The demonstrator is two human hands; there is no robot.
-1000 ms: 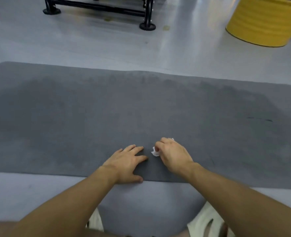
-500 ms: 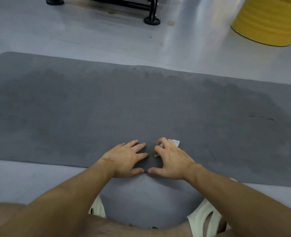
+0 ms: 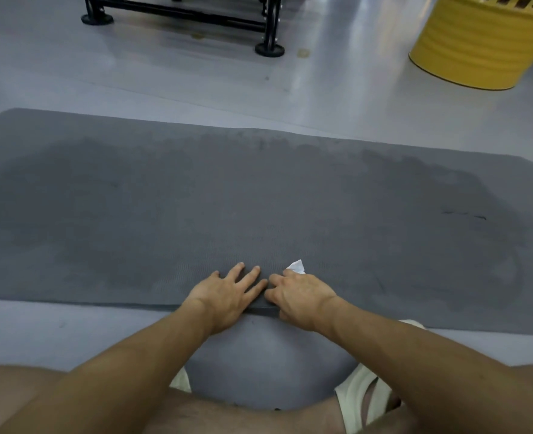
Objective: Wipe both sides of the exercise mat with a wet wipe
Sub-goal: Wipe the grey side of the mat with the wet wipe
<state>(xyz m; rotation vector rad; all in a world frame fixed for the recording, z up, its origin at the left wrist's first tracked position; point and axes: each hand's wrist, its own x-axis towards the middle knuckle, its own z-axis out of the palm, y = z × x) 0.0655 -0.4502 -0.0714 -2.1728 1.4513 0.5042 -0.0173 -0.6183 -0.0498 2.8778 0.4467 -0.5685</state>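
Mat: the grey exercise mat (image 3: 258, 189) lies flat on the floor (image 3: 196, 98), with its long near edge just in front of the person's knees.
Wipe: the white wet wipe (image 3: 296, 266) is on the mat near that edge. One corner sticks out beyond the fingers of the right hand (image 3: 299, 296).
Right hand: the fingers are curled and hold the wipe against the mat, and the thumb lies at the near edge of the mat.
Left hand: the left hand (image 3: 227, 292) is flat on the mat with straight, spread fingers. It holds nothing and is just beside the right hand.
Done, I judge: the upper side has large darker patches to the left, to the right and along the far edge. They look damp, so this side seems mostly wiped.
Left to do, I judge: the other side faces the floor, so the mat must be turned and that side wiped.
Step in hand, probably: both hands at the edge suggest the turn comes next, but I cannot be sure.
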